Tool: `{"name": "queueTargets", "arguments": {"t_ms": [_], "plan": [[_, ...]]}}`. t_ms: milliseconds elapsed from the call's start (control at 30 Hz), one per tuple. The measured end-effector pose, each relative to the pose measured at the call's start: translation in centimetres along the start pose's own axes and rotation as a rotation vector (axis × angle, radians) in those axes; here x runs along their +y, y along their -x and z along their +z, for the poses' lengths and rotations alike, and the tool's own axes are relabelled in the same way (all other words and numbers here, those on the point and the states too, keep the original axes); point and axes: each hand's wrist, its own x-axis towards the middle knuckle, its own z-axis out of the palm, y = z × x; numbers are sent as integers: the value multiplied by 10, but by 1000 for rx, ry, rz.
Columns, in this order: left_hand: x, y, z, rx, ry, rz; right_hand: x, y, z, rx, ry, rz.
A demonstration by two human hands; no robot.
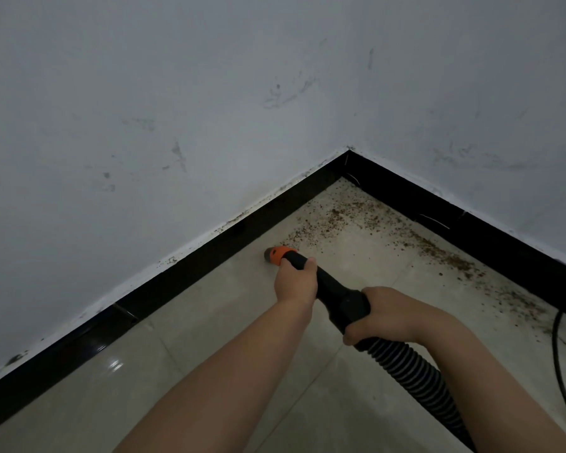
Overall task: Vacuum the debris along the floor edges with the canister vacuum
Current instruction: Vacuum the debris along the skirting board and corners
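Left hand [295,282]: we see its fingers wrapped around the black wand [324,286] just behind the orange nozzle [279,255], centre of the frame.
Right hand [388,313]: clenched round the thicker black cuff where the ribbed hose [412,374] joins the wand, right of centre.
Nozzle: its tip sits on the pale tile floor [209,338], just beside the black baseboard [183,266] along the left wall.
Debris [334,220]: brown crumbs lie scattered ahead of the nozzle toward the corner, then in a band along the right baseboard toward the lower right.
Canister: we cannot see it; the hose leaves by the bottom edge.
Cord [561,361]: a thin black cable curves along the right edge, near the debris band.
Risk: we judge that a fast push could scatter crumbs instead of lifting them; a tilted tip would lose suction at the baseboard seam; working down the right wall, the nozzle could snag the cord.
Writing: we can read no brand or label.
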Motion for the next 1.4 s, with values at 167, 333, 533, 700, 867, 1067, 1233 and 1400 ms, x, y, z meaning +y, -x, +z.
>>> {"name": "queueTargets", "arguments": {"t_ms": [167,333,533,700,867,1067,1233,1400], "plan": [[1,-8,-14,13,18,24,-9,-9,8,-12,-15,-7],[-4,-7,-12,35,-2,6,-11,-3,6,-46,5,13],[-1,12,8,-60,18,-116,-6,20,-21,-114,102,104],[-5,21,21,-90,39,-152,-2,31,-31,-133,150,142],[-16,20,0,-23,14,-134,-11,27,-19,-178,161,99],[-14,-3,-47,26,-68,15,-25,-9,30,-86,144,-41],[-9,-16,-59,14,-88,61,-30,-19,46,-15,34,-94],[-6,-17,-51,-60,-120,97,-22,-21,57,110,8,-71]]}}
